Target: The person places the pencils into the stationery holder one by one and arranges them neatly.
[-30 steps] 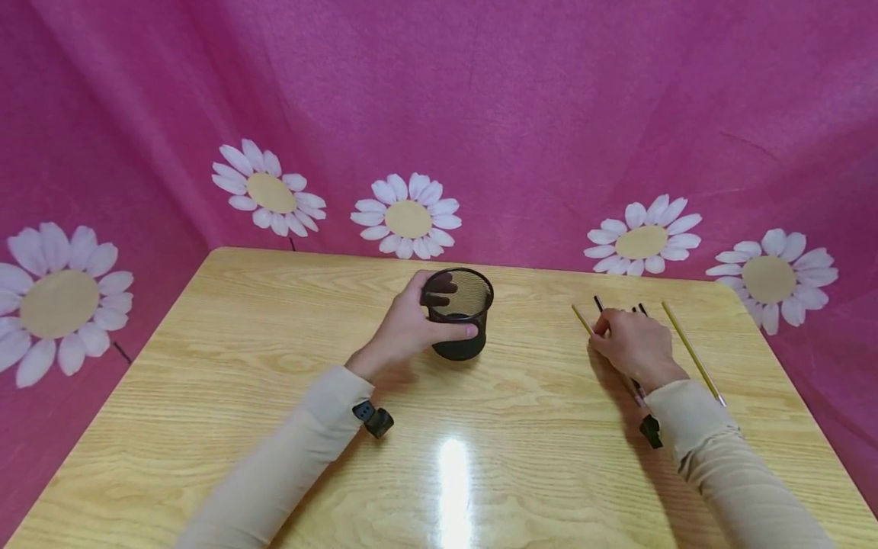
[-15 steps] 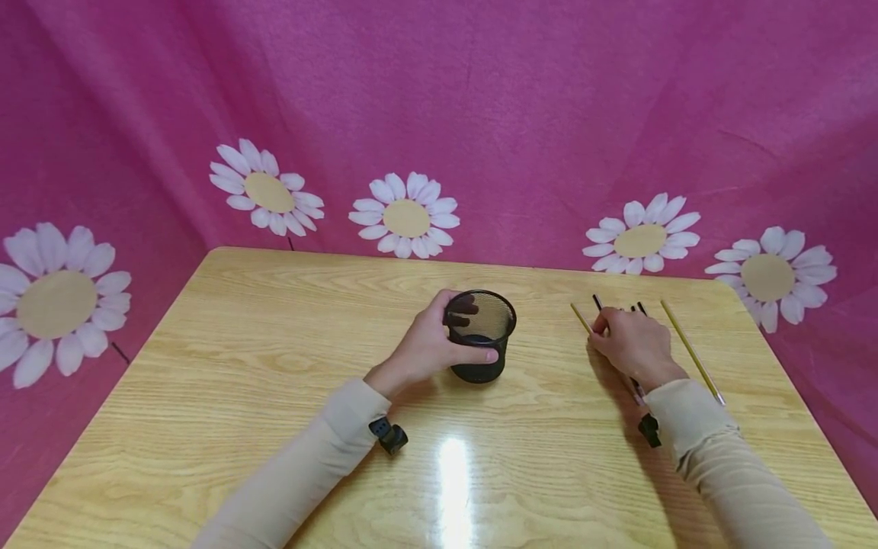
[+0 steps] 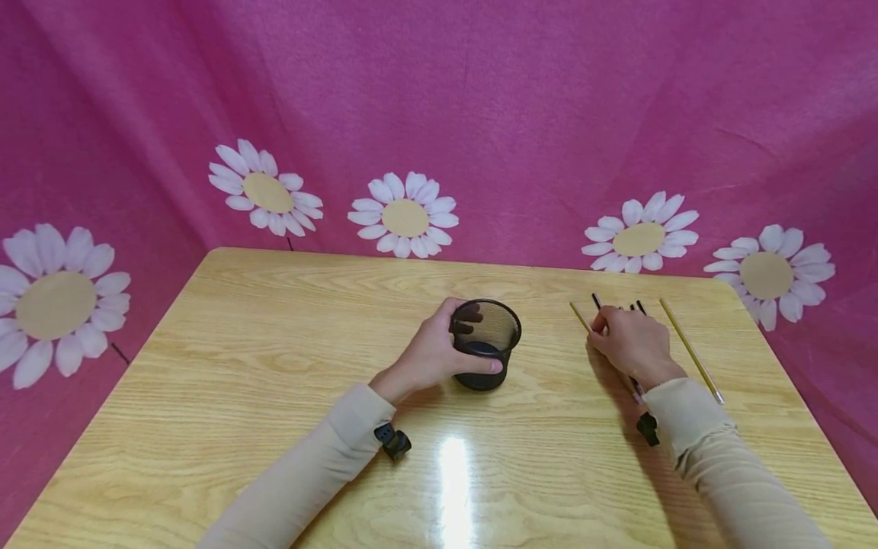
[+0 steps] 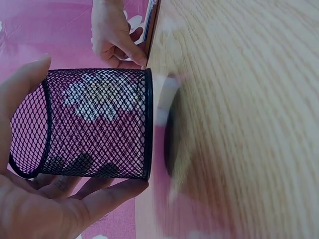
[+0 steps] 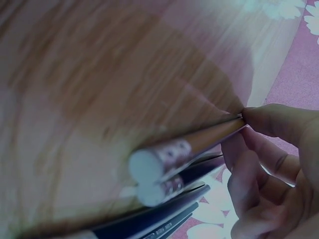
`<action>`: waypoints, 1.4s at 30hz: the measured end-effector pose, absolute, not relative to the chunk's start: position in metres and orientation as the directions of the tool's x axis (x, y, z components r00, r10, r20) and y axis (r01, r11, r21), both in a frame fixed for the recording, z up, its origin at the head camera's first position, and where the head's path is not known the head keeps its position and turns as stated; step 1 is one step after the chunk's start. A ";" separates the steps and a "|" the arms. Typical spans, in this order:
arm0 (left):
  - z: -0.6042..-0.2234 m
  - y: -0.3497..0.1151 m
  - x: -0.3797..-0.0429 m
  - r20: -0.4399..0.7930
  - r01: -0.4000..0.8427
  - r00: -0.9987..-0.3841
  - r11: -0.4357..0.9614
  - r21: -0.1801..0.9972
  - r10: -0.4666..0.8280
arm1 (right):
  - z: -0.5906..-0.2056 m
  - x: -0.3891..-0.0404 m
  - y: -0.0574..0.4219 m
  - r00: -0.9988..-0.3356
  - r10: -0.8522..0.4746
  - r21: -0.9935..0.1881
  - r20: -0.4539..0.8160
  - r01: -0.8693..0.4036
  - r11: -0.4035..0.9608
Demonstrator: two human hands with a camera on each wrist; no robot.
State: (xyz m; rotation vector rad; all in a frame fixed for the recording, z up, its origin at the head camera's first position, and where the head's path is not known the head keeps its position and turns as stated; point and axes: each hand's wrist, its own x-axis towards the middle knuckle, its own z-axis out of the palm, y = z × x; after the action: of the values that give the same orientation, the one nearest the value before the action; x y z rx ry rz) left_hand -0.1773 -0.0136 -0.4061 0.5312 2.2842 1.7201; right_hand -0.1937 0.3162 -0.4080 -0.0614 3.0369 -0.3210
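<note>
A black mesh pencil cup (image 3: 480,366) stands near the middle of the wooden table, opening upward. My left hand (image 3: 435,351) grips it from the left, thumb across the near side and fingers behind the mesh. Its base is close over the tabletop in the left wrist view. My right hand (image 3: 631,343) is low at the right, thumb and fingertips pinching a yellow pencil (image 5: 209,135) with a white eraser. Right beside that lies a dark pencil (image 5: 199,172) with an eraser too. More dark pencils (image 5: 149,219) lie under the hand, which partly hides them in the head view.
Another yellow pencil (image 3: 691,351) lies to the right of my right hand. The wooden table (image 3: 274,320) ends at the back against a pink curtain (image 3: 466,114) with large white daisies. A light glare (image 3: 454,488) shows on the tabletop in front.
My left hand has carried the pencil cup to the right and nearer to me. My right hand has stayed at the pencils, nearly still.
</note>
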 end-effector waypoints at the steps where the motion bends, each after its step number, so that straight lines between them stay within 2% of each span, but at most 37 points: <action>1: -0.406 -0.013 -0.177 0.030 0.145 -0.907 0.245 0.959 0.420 | -0.408 -0.194 0.316 -0.995 -0.049 -0.211 -0.081 -0.031 0.977; 15: -0.410 -0.012 -0.176 0.019 0.132 -0.895 0.224 0.966 0.445 | -0.406 -0.195 0.317 -0.995 -0.054 -0.216 -0.086 -0.034 0.976; 24: -0.413 -0.010 -0.177 0.064 0.174 -0.884 0.197 0.965 0.463 | -0.406 -0.195 0.316 -0.995 -0.050 -0.212 -0.081 -0.032 0.977; 42: -0.420 -0.012 -0.177 0.081 0.205 -0.877 0.217 0.954 0.474 | -0.410 -0.190 0.313 -0.996 -0.088 -0.189 -0.027 -0.081 0.979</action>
State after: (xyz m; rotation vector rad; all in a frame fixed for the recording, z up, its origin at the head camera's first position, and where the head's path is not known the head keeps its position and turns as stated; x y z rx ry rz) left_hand -0.1769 -0.0122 -0.4201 0.6449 2.2614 1.7165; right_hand -0.1904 0.3134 -0.4096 -0.1319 3.0901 -0.2929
